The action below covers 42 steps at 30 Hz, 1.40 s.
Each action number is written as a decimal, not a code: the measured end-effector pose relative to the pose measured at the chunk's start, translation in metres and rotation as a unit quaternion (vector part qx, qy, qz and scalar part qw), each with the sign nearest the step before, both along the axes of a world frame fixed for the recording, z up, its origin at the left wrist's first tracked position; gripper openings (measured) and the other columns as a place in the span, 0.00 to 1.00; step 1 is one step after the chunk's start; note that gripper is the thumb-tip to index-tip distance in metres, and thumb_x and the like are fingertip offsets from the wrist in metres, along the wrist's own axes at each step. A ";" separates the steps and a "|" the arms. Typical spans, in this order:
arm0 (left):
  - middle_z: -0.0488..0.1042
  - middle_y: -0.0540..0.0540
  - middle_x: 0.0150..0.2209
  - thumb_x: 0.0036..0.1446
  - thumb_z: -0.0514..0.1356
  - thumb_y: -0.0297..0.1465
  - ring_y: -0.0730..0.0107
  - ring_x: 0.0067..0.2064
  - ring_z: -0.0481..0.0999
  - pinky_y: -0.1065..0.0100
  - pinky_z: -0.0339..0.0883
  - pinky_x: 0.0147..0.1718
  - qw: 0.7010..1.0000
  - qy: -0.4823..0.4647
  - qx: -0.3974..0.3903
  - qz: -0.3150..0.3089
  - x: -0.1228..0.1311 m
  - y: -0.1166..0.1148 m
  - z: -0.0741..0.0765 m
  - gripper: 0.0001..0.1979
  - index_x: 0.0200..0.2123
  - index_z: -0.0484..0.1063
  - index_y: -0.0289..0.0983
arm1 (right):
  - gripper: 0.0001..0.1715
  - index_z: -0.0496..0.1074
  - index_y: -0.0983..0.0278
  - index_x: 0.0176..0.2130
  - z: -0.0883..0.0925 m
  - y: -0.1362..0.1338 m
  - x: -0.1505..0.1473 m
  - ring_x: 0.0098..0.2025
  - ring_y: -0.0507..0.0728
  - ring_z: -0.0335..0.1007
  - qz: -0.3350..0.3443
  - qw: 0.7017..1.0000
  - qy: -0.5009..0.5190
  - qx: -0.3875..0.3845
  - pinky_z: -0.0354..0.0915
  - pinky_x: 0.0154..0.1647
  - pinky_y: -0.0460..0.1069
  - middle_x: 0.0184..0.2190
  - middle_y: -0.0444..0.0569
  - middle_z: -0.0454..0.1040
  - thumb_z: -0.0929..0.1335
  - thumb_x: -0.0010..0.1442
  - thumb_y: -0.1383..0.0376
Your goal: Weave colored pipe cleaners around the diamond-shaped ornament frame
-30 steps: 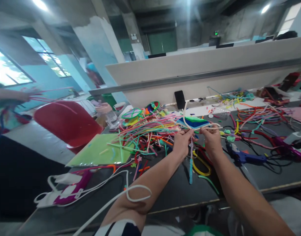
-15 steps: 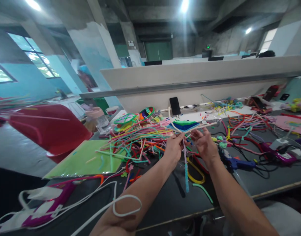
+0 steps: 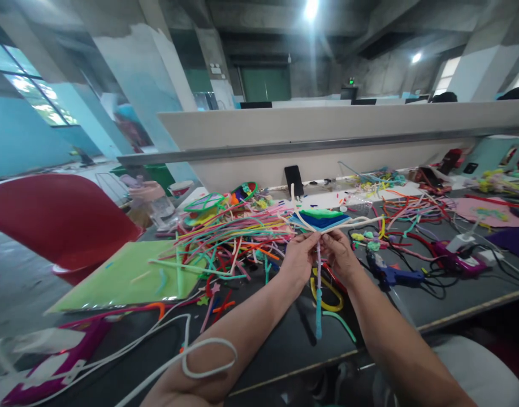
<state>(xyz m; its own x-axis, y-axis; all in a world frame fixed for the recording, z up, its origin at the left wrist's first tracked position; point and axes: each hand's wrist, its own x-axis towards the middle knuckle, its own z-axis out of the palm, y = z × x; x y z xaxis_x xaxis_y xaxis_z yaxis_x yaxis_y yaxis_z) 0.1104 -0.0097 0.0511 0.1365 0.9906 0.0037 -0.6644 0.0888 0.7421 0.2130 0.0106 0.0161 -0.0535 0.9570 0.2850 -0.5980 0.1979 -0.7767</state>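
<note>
as hands point(image 3: 299, 257) pinch woven fan point(image 3: 321, 218), stems point(image 3: 234, 232) strewn

A ceiling lamp point(image 3: 311, 8) flares with streaking glare, and windows point(image 3: 39, 96) add daylight. Edges bow and smear; the middle stays fairly sharp.

The woven fan point(image 3: 321, 219) is a flat wedge of fuzzy craft wire. It is banded green along its far edge, then light blue, then dark blue toward its tip. It sits nearly level just above the fingers point(image 3: 312, 242), which pinch its tip from both sides. Two white wire ends point(image 3: 361, 222) stick out of it, one curving up to the left of the fingers, the other reaching out to their right. A thin stem point(image 3: 318, 294) hangs straight down below the fingers, lilac at the top and teal at its lower end.
</note>
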 end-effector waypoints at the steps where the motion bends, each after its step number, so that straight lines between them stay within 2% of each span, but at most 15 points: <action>1: 0.72 0.51 0.22 0.37 0.72 0.31 0.75 0.24 0.72 0.67 0.70 0.31 1.000 -0.001 0.001 -0.001 0.001 -0.001 0.000 0.13 0.24 0.73 0.32 | 0.12 0.74 0.62 0.34 -0.001 0.000 0.001 0.25 0.50 0.67 -0.001 1.000 0.000 0.005 0.63 0.25 0.44 0.28 0.43 0.75 0.75 0.47 0.63; 7: 0.72 0.51 0.22 0.37 0.72 0.31 0.75 0.24 0.72 0.68 0.69 0.31 1.000 0.007 0.002 0.003 0.003 -0.005 0.000 0.13 0.22 0.73 0.32 | 0.09 0.75 0.62 0.31 0.007 -0.005 0.001 0.26 0.50 0.67 -0.020 1.000 0.012 0.000 0.65 0.30 0.46 0.27 0.42 0.75 0.75 0.46 0.65; 13: 0.75 0.48 0.25 0.41 0.71 0.32 0.73 0.24 0.73 0.69 0.70 0.27 0.999 0.030 0.013 -0.027 0.002 -0.003 -0.003 0.12 0.29 0.76 0.32 | 0.08 0.74 0.61 0.33 0.009 -0.009 0.002 0.24 0.49 0.64 -0.021 0.999 0.023 -0.013 0.62 0.23 0.44 0.26 0.41 0.73 0.73 0.49 0.65; 17: 0.76 0.48 0.26 0.41 0.71 0.32 0.73 0.25 0.74 0.70 0.70 0.26 0.999 0.036 0.027 -0.030 0.001 -0.004 -0.002 0.14 0.32 0.76 0.32 | 0.10 0.74 0.61 0.33 0.010 -0.010 0.003 0.24 0.49 0.64 -0.042 0.998 0.028 -0.030 0.62 0.22 0.44 0.26 0.42 0.74 0.74 0.48 0.64; 23: 0.75 0.48 0.26 0.42 0.70 0.31 0.73 0.25 0.73 0.68 0.71 0.28 0.998 0.025 0.040 -0.037 0.004 -0.011 0.000 0.12 0.31 0.75 0.32 | 0.12 0.75 0.61 0.31 0.009 -0.008 0.004 0.24 0.49 0.66 -0.027 0.999 0.039 0.004 0.65 0.26 0.45 0.26 0.42 0.75 0.76 0.43 0.63; 27: 0.76 0.49 0.27 0.43 0.68 0.29 0.72 0.27 0.74 0.66 0.71 0.33 0.998 0.014 0.024 -0.051 0.005 -0.013 -0.002 0.11 0.32 0.74 0.33 | 0.09 0.74 0.62 0.27 0.008 -0.006 0.006 0.20 0.48 0.64 -0.044 0.998 0.047 -0.012 0.62 0.21 0.43 0.21 0.40 0.72 0.76 0.43 0.64; 30: 0.77 0.46 0.30 0.46 0.64 0.29 0.68 0.33 0.76 0.65 0.70 0.39 0.997 -0.025 0.005 -0.075 0.002 -0.010 -0.003 0.11 0.35 0.75 0.33 | 0.09 0.75 0.62 0.29 0.008 -0.003 0.009 0.20 0.48 0.65 -0.047 0.997 0.065 -0.015 0.61 0.19 0.43 0.22 0.41 0.74 0.75 0.45 0.63; 32: 0.77 0.43 0.34 0.49 0.62 0.32 0.64 0.38 0.77 0.64 0.69 0.42 0.992 -0.065 0.009 -0.107 -0.002 -0.006 -0.003 0.13 0.38 0.75 0.32 | 0.09 0.75 0.62 0.29 0.007 0.000 0.011 0.22 0.50 0.68 -0.048 0.996 0.076 -0.012 0.64 0.21 0.44 0.24 0.42 0.76 0.75 0.45 0.63; 35: 0.76 0.39 0.42 0.53 0.59 0.45 0.59 0.46 0.75 0.61 0.67 0.46 0.981 -0.108 0.029 -0.159 -0.010 -0.001 -0.003 0.23 0.43 0.74 0.33 | 0.09 0.76 0.62 0.29 0.005 0.006 0.016 0.25 0.51 0.70 -0.045 0.996 0.078 0.002 0.67 0.25 0.46 0.27 0.43 0.77 0.76 0.45 0.63; 38: 0.74 0.37 0.48 0.48 0.58 0.57 0.54 0.52 0.71 0.57 0.65 0.49 0.973 -0.116 0.049 -0.192 -0.014 -0.001 -0.001 0.35 0.47 0.72 0.34 | 0.10 0.76 0.62 0.31 0.005 0.009 0.020 0.28 0.52 0.71 -0.042 0.997 0.056 0.014 0.69 0.31 0.48 0.29 0.44 0.78 0.76 0.46 0.63; 40: 0.72 0.37 0.52 0.45 0.59 0.57 0.53 0.54 0.69 0.56 0.64 0.50 0.971 -0.103 0.061 -0.209 -0.014 -0.004 0.000 0.38 0.50 0.70 0.35 | 0.11 0.77 0.62 0.32 0.005 0.009 0.021 0.29 0.52 0.71 -0.055 0.997 0.042 0.017 0.68 0.34 0.48 0.29 0.44 0.78 0.76 0.45 0.63; 42: 0.71 0.38 0.53 0.46 0.62 0.52 0.54 0.54 0.69 0.58 0.64 0.50 0.970 -0.085 0.066 -0.219 -0.012 -0.005 -0.001 0.34 0.50 0.70 0.36 | 0.11 0.77 0.62 0.31 0.006 0.009 0.021 0.28 0.52 0.70 -0.074 0.996 0.029 0.026 0.67 0.33 0.49 0.27 0.44 0.77 0.76 0.45 0.63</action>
<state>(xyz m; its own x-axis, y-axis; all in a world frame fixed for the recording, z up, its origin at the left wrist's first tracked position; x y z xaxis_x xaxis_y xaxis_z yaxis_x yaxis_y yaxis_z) 0.0981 -0.0150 0.0505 0.5312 0.8267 0.1856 -0.6978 0.3026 0.6493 0.2336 0.0199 0.0216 0.1056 0.9370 0.3329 -0.6032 0.3266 -0.7277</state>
